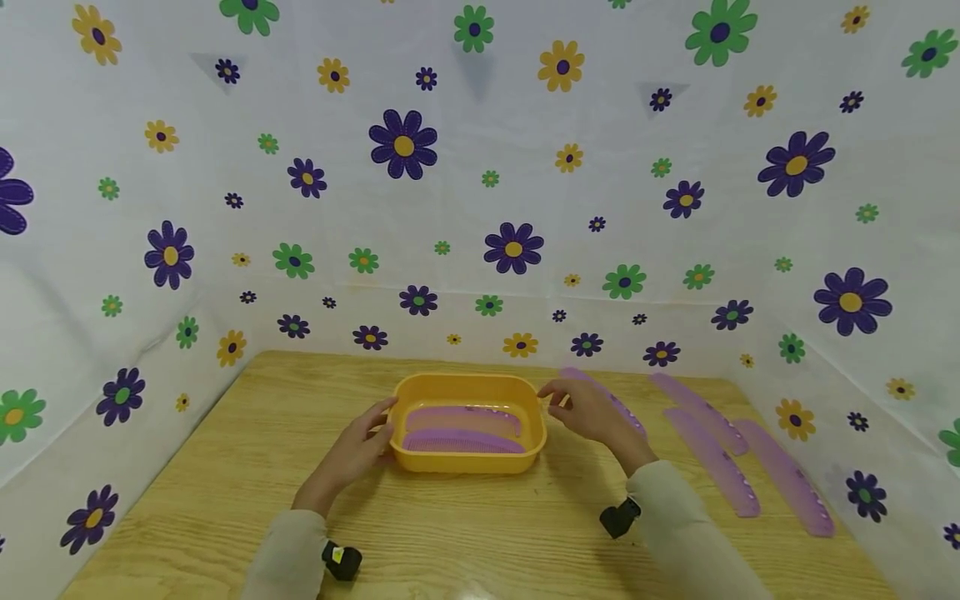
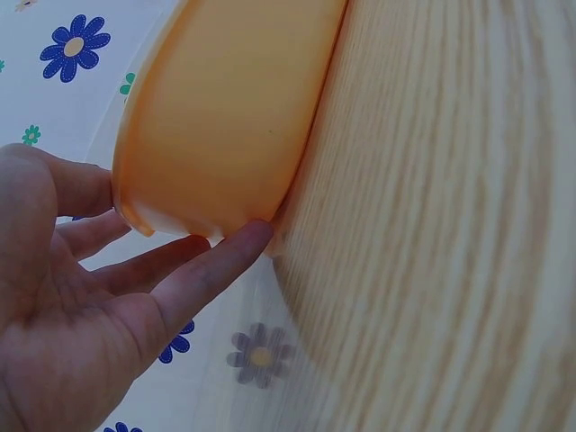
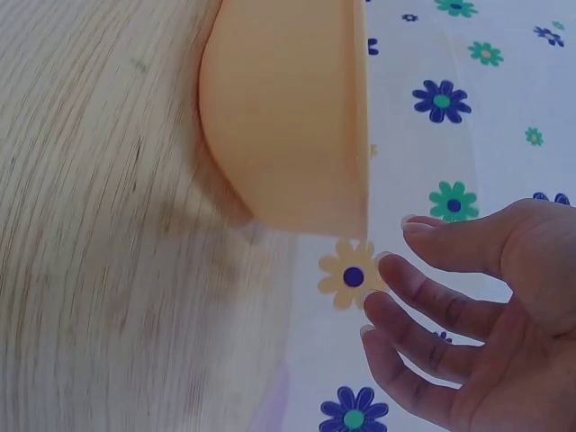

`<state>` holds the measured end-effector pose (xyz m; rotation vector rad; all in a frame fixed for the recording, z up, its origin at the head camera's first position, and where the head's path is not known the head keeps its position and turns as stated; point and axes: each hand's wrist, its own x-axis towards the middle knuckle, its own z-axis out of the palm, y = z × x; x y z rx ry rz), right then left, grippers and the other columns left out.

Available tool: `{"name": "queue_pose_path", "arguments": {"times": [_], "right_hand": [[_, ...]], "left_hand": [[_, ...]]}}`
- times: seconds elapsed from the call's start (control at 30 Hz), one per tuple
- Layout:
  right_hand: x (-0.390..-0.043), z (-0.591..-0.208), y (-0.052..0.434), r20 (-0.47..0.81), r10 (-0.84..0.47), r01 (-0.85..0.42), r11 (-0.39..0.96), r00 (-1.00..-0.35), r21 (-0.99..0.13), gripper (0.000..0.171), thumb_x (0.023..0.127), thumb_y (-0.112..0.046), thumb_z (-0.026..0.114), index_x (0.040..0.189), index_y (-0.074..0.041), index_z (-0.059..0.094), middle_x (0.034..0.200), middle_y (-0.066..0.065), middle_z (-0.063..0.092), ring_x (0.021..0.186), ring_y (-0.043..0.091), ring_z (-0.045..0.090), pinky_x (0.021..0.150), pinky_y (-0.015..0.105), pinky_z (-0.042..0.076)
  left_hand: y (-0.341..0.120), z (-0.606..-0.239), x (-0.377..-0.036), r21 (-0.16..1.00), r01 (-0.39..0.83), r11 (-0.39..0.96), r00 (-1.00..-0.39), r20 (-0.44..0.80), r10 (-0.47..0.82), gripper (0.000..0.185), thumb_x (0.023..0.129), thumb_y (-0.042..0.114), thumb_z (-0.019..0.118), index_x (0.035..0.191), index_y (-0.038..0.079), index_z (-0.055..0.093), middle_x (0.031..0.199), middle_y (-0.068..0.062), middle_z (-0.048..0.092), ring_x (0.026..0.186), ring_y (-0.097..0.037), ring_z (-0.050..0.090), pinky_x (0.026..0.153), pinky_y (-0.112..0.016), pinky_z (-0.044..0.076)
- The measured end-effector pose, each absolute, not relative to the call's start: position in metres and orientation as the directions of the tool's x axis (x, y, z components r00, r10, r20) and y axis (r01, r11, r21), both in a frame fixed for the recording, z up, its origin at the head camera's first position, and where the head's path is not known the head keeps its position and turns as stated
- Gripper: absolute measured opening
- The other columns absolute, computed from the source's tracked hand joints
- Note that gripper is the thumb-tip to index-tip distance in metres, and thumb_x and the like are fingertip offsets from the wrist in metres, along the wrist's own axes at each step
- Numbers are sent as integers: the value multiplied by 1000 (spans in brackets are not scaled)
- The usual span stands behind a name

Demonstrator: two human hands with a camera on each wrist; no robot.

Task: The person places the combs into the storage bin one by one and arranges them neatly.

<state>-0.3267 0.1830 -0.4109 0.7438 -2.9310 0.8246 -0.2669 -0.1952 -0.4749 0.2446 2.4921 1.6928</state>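
White cloth printed with purple, green and yellow flowers (image 1: pixel 403 143) walls in a wooden table (image 1: pixel 225 467) that fills the lower half of the head view. At lower centre stands a yellow tub (image 1: pixel 467 460), and two purple combs (image 1: pixel 462 442) lie side by side on its floor, lengthwise, which is the only way they fit flat.

The left hand (image 1: pixel 358 450) rests against the tub's left end with fingers (image 2: pixel 202 265) straight and relaxed; in the left wrist view a fingertip touches the lower wall near the table, as if bracing it. The right hand (image 1: pixel 588 410) is loose and grasps nothing; its fingers (image 3: pixel 432 292) spread just beside the right rim, though whether they touch the plastic is hard to judge from these angles.

To the right of the tub more loose combs (image 1: pixel 712 462) lie fanned out on the wood, one partly hidden behind the right hand, all within its easy reach.
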Motion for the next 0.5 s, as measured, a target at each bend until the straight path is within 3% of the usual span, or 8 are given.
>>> {"name": "queue_pose_path", "arguments": {"times": [0.5], "right_hand": [[-339, -422, 221, 104, -382, -386, 806, -918, -448, 23, 97, -4, 66, 119, 0, 70, 100, 17, 73, 86, 27, 68, 78, 43, 62]], "left_hand": [[-194, -476, -268, 925, 48, 378, -984, -22, 179, 52, 112, 13, 41, 163, 10, 28, 159, -33, 37, 139, -51, 51, 97, -49, 60]]}}
